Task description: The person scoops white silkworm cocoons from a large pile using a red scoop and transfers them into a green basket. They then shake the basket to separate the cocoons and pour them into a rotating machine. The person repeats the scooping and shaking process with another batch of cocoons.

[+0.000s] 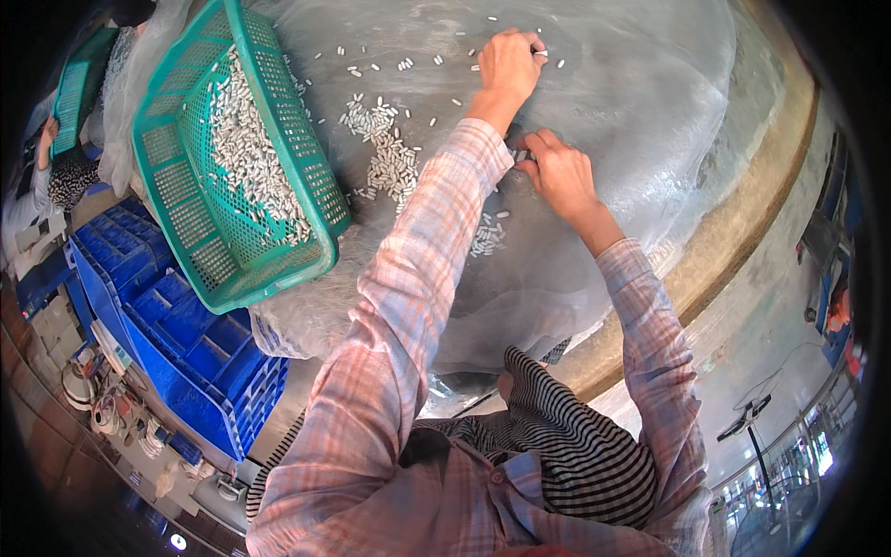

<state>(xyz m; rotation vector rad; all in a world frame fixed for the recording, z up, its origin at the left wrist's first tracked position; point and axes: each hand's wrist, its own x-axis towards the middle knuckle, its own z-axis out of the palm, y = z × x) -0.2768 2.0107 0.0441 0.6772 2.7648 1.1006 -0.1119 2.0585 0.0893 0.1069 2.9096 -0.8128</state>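
My left hand (507, 65) reaches far over the plastic-covered table, its fingers closed in a pinch with a small white oblong piece (542, 53) at the tips. Nearer to me, my right hand (562, 174) curls its thumb and fingers around a few such pieces (522, 155); how many is hidden. Loose white pieces lie scattered around the left hand. A thicker heap of them (392, 165) spreads left of my left forearm, and a smaller pile (486, 238) lies between my forearms. At the left, a green perforated basket (325, 200) holds many more of these pieces.
Clear plastic sheeting (640, 84) covers the table up to its curved tan edge (742, 223). Blue crates (176, 316) stand below the basket at the left. Another person's hand (48, 130) touches a second green basket (72, 97) at the far left.
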